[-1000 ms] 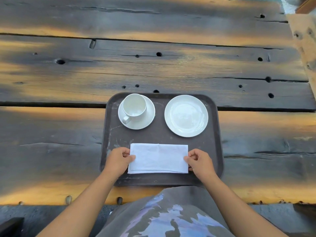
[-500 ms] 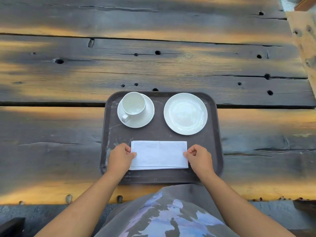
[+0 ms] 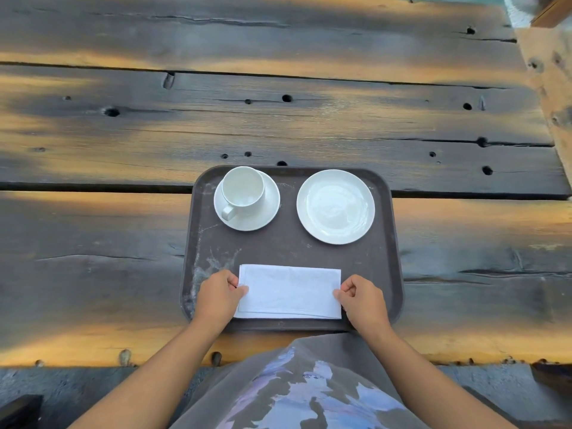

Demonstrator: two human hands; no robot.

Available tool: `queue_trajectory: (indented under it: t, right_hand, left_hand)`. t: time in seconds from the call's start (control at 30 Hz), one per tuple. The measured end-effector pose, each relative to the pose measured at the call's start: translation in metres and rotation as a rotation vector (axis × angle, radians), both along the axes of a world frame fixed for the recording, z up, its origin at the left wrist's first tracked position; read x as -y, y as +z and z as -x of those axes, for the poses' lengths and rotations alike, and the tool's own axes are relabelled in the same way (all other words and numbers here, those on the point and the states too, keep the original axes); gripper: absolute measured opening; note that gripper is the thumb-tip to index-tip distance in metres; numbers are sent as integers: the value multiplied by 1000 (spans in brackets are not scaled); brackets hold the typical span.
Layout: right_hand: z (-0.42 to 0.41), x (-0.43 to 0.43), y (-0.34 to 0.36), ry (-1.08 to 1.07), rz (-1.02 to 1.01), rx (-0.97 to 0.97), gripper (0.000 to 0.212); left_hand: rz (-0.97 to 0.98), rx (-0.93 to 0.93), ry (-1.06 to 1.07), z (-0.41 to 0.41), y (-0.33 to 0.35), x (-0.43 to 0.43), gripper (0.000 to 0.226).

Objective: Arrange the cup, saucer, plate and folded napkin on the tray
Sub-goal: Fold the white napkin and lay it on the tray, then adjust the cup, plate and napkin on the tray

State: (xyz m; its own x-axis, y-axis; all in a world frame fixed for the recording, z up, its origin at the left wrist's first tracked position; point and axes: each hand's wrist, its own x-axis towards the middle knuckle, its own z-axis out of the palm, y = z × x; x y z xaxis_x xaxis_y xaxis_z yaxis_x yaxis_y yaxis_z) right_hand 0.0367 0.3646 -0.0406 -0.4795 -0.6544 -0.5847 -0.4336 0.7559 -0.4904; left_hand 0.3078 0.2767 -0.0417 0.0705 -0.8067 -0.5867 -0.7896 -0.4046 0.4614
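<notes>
A dark brown tray (image 3: 291, 247) lies on the wooden table. At its far left a white cup (image 3: 243, 187) stands on a white saucer (image 3: 266, 212), handle toward me. A white plate (image 3: 335, 206) sits at the far right. A folded white napkin (image 3: 289, 291) lies flat along the tray's near edge. My left hand (image 3: 218, 295) pinches the napkin's left edge and my right hand (image 3: 363, 300) pinches its right edge.
The table (image 3: 278, 119) is made of wide dark planks with gaps and knot holes. A lighter wooden post (image 3: 551, 75) stands at the far right. The table's near edge runs just behind the tray, against my grey printed shirt (image 3: 306, 388).
Both hands have stayed on the napkin's ends, and the napkin has been squared up along the tray's near edge. Cup, saucer and plate have not moved.
</notes>
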Motion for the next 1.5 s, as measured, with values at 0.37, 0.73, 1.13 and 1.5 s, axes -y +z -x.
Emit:
queue_trajectory:
  t: [0.37, 0.73, 1.13, 1.5]
  right_hand:
    - [2, 1, -1, 21, -11, -6, 16]
    - [12, 24, 11, 59, 58, -18, 11]
    - [-2, 81, 42, 529, -4, -118, 26]
    - [-17, 107, 53, 725, 1, -226, 26]
  left_hand:
    - [-2, 23, -63, -2, -4, -1, 18]
    - [39, -61, -116, -20, 11, 20, 32]
    - [96, 6, -488, 10, 37, 59, 43]
    - [127, 101, -524, -4, 48, 71, 41]
